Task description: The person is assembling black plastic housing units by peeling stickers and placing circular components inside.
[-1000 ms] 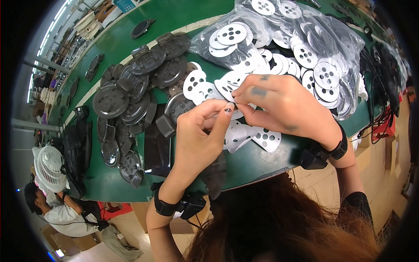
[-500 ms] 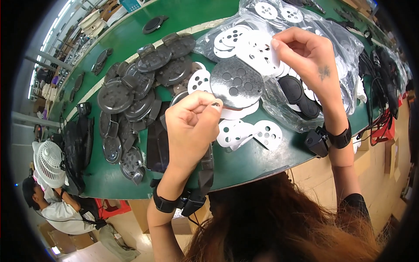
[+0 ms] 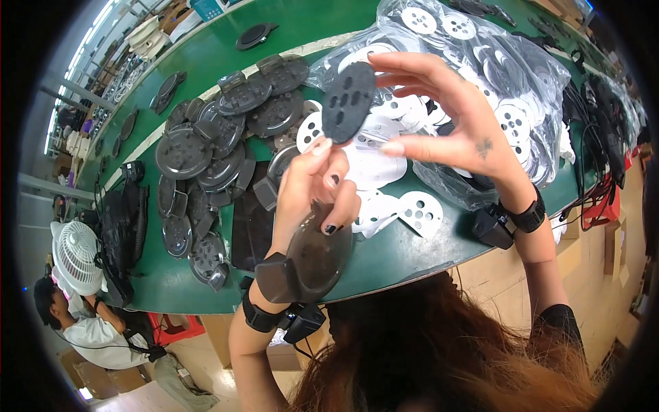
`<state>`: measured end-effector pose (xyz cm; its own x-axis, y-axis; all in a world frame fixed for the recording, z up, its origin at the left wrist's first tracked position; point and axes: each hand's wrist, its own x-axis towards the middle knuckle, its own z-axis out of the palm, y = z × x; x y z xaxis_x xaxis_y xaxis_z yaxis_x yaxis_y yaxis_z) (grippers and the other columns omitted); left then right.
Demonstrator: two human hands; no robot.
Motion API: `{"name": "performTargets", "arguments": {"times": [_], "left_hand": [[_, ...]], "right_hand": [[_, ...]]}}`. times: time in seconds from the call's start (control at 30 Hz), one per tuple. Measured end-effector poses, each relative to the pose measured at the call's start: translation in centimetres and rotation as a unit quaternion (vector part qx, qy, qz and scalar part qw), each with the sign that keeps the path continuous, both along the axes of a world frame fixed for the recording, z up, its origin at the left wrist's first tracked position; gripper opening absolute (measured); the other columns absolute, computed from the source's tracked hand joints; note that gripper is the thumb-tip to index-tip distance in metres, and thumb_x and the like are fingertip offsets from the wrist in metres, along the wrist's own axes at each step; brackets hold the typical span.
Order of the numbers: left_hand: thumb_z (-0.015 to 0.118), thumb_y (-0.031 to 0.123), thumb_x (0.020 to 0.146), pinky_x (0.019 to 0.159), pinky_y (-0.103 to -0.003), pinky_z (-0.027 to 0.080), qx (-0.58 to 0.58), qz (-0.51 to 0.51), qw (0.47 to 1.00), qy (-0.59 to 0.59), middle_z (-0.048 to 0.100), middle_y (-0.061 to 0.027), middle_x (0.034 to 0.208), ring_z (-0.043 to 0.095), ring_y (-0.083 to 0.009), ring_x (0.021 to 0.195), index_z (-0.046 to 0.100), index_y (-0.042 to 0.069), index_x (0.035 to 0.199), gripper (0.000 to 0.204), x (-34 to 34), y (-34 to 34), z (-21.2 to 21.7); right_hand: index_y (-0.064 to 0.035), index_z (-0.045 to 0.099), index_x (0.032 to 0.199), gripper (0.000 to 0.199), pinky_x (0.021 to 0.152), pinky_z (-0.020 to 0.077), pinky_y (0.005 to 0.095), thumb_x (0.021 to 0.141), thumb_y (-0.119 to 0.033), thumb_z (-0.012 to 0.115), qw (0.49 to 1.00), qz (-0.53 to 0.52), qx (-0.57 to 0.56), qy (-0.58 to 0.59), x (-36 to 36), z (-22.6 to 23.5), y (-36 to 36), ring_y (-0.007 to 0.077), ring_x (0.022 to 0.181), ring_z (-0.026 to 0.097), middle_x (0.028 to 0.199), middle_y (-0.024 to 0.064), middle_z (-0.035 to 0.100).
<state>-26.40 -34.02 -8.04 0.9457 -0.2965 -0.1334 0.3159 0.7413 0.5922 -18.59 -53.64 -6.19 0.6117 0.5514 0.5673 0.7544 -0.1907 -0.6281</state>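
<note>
My left hand [image 3: 302, 185] pinches a thin dark disc with several holes [image 3: 349, 91] by its lower edge, holding it tilted up. The other fingers of that hand hold a round dark plastic cover with a block-shaped tab [image 3: 319, 250] against the palm. My right hand [image 3: 446, 113] is open to the right of the disc, thumb and fingers spread. Its fingertips are close to the disc's upper edge; whether they touch cannot be made out. Beneath the hands lie white discs with holes [image 3: 374, 165] and a cut white disc [image 3: 420, 213].
Dark plastic covers [image 3: 182, 151] are heaped on the green table [image 3: 384, 254] at left. A clear plastic bag [image 3: 467, 196] of white discs lies at right. Black bags and cables [image 3: 600, 117] sit beyond it. A white fan [image 3: 77, 254] and a seated person [image 3: 103, 336] are at far left.
The disc has been lifted and turned from its shiny silver face to its dark face. My right hand has let go of a white piece and spread open. The plastic cover now shows below my left fingers.
</note>
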Motion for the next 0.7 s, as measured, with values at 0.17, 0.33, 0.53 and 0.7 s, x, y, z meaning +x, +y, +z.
{"name": "performTargets", "arguments": {"times": [0.17, 0.33, 0.53, 0.7], "left_hand": [[0.04, 0.028, 0.093, 0.04, -0.025, 0.029, 0.037, -0.049, 0.998, -0.001, 0.039, 0.0038, 0.062, 0.032, -0.0086, 0.034, 0.053, 0.004, 0.102, 0.028, -1.0, -0.9, -0.4], [0.041, 0.028, 0.093, 0.04, -0.024, 0.028, 0.046, -0.083, 0.995, 0.012, 0.04, 0.003, 0.065, 0.035, -0.0087, 0.035, 0.052, 0.004, 0.106, 0.03, -1.0, -0.8, -0.5], [0.04, 0.026, 0.094, 0.039, -0.023, 0.028, 0.063, -0.082, 0.995, 0.006, 0.041, 0.0016, 0.066, 0.035, -0.0085, 0.034, 0.049, 0.003, 0.105, 0.027, -0.9, -1.3, -0.4], [0.038, 0.03, 0.097, 0.038, -0.022, 0.028, 0.02, -0.086, 0.996, -0.014, 0.044, 0.0002, 0.071, 0.035, -0.0084, 0.034, 0.042, 0.008, 0.104, 0.023, -0.9, -1.4, -0.7]], "right_hand": [[-0.0072, 0.044, 0.129, 0.076, 0.09, 0.045, 0.0337, 0.065, -0.024, 0.081, 0.994, 0.066, 0.089, 0.018, -0.5, -1.1, 1.5, 0.0235, 0.109, 0.056, 0.123, 0.0101, 0.053], [-0.0049, 0.035, 0.134, 0.086, 0.099, 0.0375, 0.0348, 0.063, -0.014, 0.081, 0.987, 0.093, 0.084, 0.096, -0.9, -1.1, 1.4, 0.0205, 0.118, 0.046, 0.129, 0.0128, 0.046], [-0.0033, 0.034, 0.134, 0.082, 0.098, 0.0387, 0.0355, 0.066, -0.012, 0.079, 0.984, 0.093, 0.104, 0.112, -1.0, -1.2, 1.9, 0.0202, 0.114, 0.049, 0.126, 0.0137, 0.048], [-0.001, 0.036, 0.132, 0.079, 0.098, 0.0397, 0.0358, 0.066, -0.008, 0.077, 0.984, 0.068, 0.119, 0.114, -0.9, -0.9, 1.5, 0.0211, 0.112, 0.05, 0.122, 0.0143, 0.05]]}}
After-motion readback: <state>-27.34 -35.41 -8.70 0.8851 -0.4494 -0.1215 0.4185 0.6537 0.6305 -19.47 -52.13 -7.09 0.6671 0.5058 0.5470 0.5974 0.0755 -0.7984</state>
